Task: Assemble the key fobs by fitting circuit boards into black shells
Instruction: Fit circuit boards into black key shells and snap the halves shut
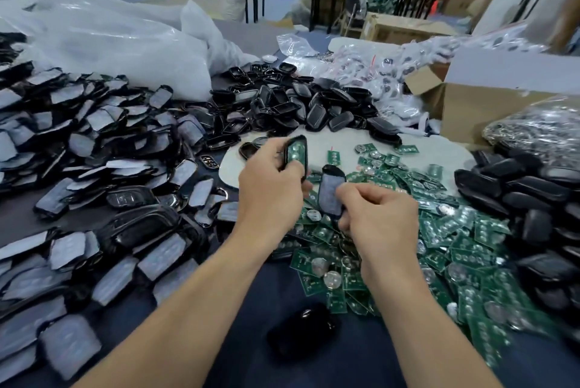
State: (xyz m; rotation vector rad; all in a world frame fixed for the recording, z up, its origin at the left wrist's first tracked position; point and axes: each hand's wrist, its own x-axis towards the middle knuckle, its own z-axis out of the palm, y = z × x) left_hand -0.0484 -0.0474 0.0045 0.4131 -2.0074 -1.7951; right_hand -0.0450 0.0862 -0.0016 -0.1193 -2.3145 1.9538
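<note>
Green board shows inside the black shell (pixel 296 153) that the left hand (pixel 270 180) grips by its near end, fingers curled round it. The shell stands nearly upright, its open face turned toward the camera, and the board fills most of it. Just right of it and slightly nearer, the right hand (pixel 379 215) pinches a second shell piece (pixel 331 196). This one is black at the rim with a dull grey film over its face, and it is also held on end. The two pieces are close together but apart, above the near edge of a white mat (pixel 345 142).

By count there are two hands and two held pieces, one with a board and one without. One lone glossy black shell (pixel 301 331) lies on the dark bench (pixel 78 221) between the forearms.

Everything else lies in heaps too dense to count:
- Green circuit boards (pixel 439 230), many carrying a round silver cell, are spread under and to the right of the hands.
- Film-faced pieces (pixel 94 136) cover the left side.
- Bare black shells are heaped at the far middle (pixel 298 105).
- A darker heap (pixel 533 215) sits at the right.

Beyond these are a large clear plastic bag (pixel 110 42) and a cardboard box (pixel 486 95).
</note>
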